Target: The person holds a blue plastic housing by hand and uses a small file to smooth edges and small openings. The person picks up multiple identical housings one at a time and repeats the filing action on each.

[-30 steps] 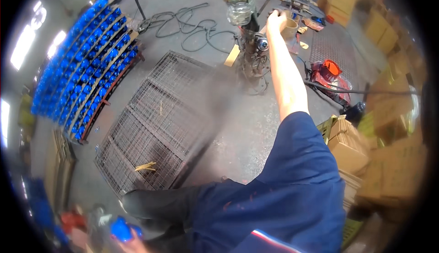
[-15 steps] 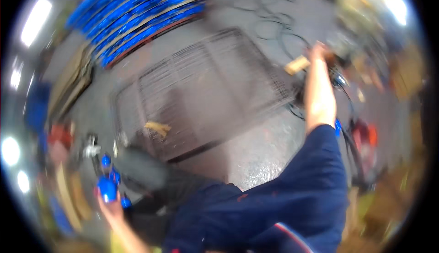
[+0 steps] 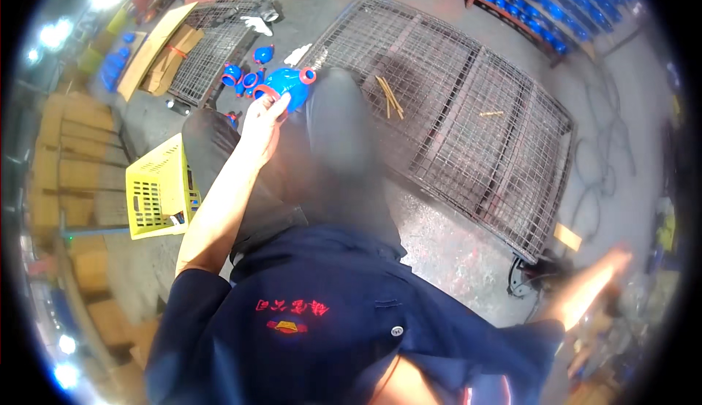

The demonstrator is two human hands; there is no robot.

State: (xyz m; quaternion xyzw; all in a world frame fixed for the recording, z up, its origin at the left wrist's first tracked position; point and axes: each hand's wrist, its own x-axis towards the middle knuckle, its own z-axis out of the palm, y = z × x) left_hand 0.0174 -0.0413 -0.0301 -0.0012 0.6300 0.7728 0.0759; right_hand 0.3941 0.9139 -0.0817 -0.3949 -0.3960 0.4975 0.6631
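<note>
My left hand (image 3: 263, 123) is closed on the rim of a rounded blue casting (image 3: 289, 87) with red-edged round openings, which looks like a valve body. The casting is held up beside my knee. Several smaller blue castings (image 3: 253, 81) with red rims stand on the floor just beyond it. Stretched out far to the right, my right hand (image 3: 616, 262) is smeared by motion, so its fingers cannot be made out. Nearest to it lie a small tan block (image 3: 567, 237) and a dark object (image 3: 545, 273) by the rack's corner.
A wire-mesh rack (image 3: 468, 123) lies across the floor ahead, with thin wooden sticks (image 3: 390, 98) on it. To the left are a yellow crate (image 3: 157, 193), a smaller mesh rack (image 3: 219, 43) and cardboard (image 3: 157, 50). Blue parts stand in stacked rows (image 3: 512, 2) at the far right.
My view has swung left. My left hand has brought the blue casting up from low at the left to beside my knee. My right arm is still stretched out to the right, now lower in view.
</note>
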